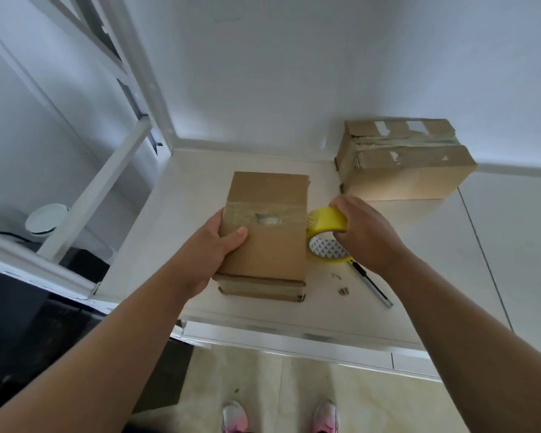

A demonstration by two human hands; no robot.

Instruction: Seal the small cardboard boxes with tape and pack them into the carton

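Observation:
A small cardboard box [264, 245] lies on the white table [419, 276] in front of me, on top of another flat cardboard piece or box [263, 290]. A strip of clear tape crosses its top. My left hand [214, 245] grips the box's left side, thumb on top. My right hand [361, 231] holds a yellow tape roll [324, 234] at the box's right edge, with tape running from the roll onto the box.
A second, larger taped cardboard box [403, 160] stands at the back right by the wall. A utility knife [370, 281] lies on the table right of the roll, with small scraps [343, 290] nearby. A white metal rack [107, 151] stands at the left.

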